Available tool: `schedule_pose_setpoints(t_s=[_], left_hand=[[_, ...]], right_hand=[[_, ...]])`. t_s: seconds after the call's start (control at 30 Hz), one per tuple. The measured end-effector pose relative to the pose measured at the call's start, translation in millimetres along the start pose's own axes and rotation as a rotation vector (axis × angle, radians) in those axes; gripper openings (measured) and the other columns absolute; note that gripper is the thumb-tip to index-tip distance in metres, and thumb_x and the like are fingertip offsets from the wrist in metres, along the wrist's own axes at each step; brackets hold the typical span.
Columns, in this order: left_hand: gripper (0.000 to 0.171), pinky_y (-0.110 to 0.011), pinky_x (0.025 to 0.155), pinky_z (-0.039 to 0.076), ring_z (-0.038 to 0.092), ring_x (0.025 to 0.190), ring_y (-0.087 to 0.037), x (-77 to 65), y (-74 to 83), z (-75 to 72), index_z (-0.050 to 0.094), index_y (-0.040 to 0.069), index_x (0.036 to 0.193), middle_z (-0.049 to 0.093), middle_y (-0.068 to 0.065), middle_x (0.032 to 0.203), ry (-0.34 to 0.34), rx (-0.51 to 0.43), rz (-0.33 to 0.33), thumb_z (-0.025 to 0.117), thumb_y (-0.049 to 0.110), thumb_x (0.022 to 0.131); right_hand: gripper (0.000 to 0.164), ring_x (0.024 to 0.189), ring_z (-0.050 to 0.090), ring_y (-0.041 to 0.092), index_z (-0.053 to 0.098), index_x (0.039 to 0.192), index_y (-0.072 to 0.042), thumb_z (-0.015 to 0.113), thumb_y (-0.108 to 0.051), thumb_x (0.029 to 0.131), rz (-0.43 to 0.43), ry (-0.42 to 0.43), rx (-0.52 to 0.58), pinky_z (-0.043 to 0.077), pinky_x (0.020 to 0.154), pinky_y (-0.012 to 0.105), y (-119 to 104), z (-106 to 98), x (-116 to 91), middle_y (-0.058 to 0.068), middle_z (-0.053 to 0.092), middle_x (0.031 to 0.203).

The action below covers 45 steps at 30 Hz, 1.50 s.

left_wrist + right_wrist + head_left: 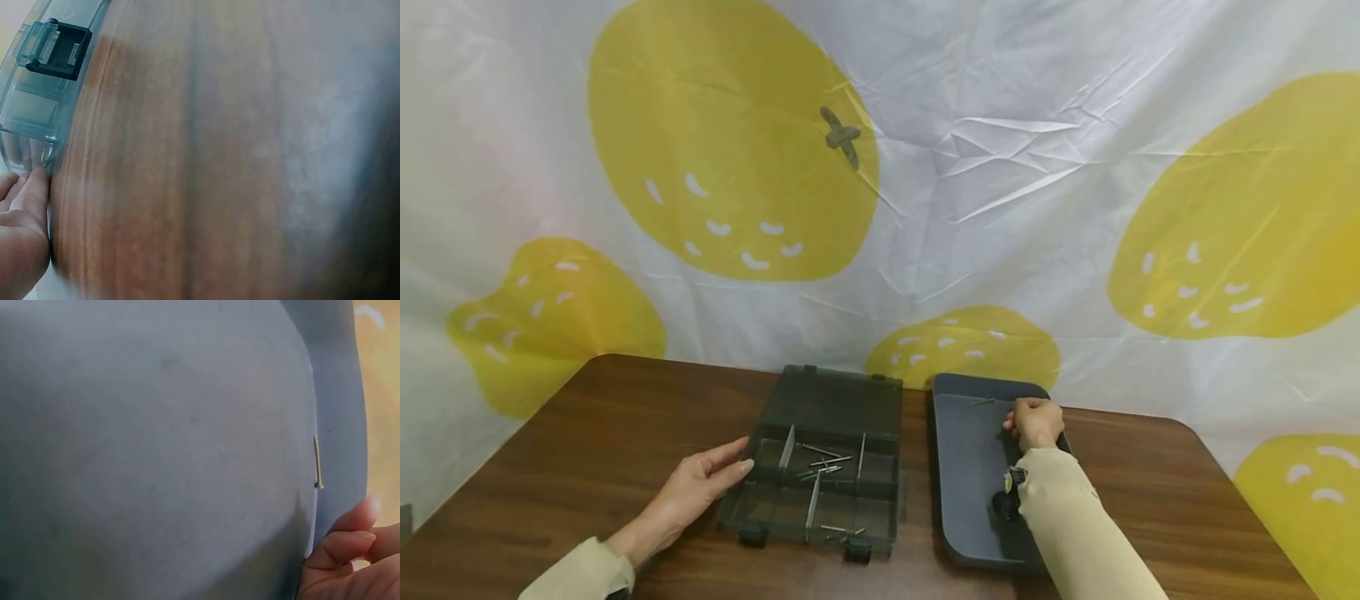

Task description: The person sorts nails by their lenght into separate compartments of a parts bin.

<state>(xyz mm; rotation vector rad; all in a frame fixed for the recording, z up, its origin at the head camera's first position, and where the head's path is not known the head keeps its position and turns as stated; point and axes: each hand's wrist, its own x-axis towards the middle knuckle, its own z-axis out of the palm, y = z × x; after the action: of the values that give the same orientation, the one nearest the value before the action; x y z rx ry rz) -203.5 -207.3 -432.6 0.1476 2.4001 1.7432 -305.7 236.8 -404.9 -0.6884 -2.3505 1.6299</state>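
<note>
My left hand [696, 485] touches the left side of a dark see-through compartment box [739, 504], its fingers fairly straight. The box's lid [838, 400] is swung back, away from me. Thin metal screws [831, 459] lie in a middle compartment, and a few more screws [842, 529] in a front one. Over the far right corner of a grey tray [970, 492], my right hand [1036, 421] has its fingers curled together. In the right wrist view a small dark tip shows at those fingertips, like a screw's end. A brass-coloured screw [318, 462] lies by the tray's far wall.
Box and tray stand side by side on a brown wooden table [1150, 492], a narrow gap between them. A white cloth with yellow fruit shapes [737, 142] hangs right behind the table. A black latch [62, 50] sticks out from the box's front.
</note>
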Motion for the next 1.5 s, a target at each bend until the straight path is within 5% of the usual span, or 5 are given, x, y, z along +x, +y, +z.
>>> schedule_pose_setpoints(t_s=[0.3,0.73,1.0,1.5], left_hand=[[0.065,-0.048,0.103,0.039,0.036,0.132,-0.040,1.7,4.6,-1.2,0.034,-0.002,0.144,0.031,-0.023,0.148,0.002,0.000,-0.005,0.057,0.033,0.094],[0.065,-0.048,0.103,0.039,0.036,0.132,-0.040,2.2,3.7,-0.8,0.034,-0.001,0.144,0.031,-0.023,0.148,0.002,0.000,-0.003,0.057,0.034,0.094],[0.064,-0.051,0.106,0.035,0.034,0.134,-0.039,1.4,2.1,0.9,0.036,-0.002,0.143,0.033,-0.021,0.147,0.014,0.012,-0.003,0.057,0.033,0.094],[0.063,-0.048,0.104,0.037,0.036,0.133,-0.040,0.3,2.3,0.8,0.036,-0.003,0.143,0.033,-0.022,0.147,0.010,0.000,0.003,0.057,0.032,0.094]], right_hand=[[0.042,0.033,0.047,0.000,0.043,0.124,0.020,0.042,-0.008,0.092,0.014,0.009,0.029,0.039,0.037,0.017,-1,-1,-3,-0.010,0.049,0.041],[0.026,0.031,0.046,0.000,0.053,0.105,0.014,0.046,-0.005,0.089,-0.023,0.053,-0.024,0.037,0.036,0.016,6,2,-7,-0.012,0.048,0.039],[0.043,0.031,0.046,0.001,0.044,0.125,0.019,0.047,-0.004,0.089,-0.003,0.038,-0.006,0.038,0.036,0.018,8,0,-12,-0.010,0.049,0.040],[0.047,0.033,0.047,0.001,0.040,0.129,0.019,0.048,-0.001,0.087,0.028,0.003,0.043,0.039,0.036,0.018,9,-4,-20,-0.008,0.050,0.043]])
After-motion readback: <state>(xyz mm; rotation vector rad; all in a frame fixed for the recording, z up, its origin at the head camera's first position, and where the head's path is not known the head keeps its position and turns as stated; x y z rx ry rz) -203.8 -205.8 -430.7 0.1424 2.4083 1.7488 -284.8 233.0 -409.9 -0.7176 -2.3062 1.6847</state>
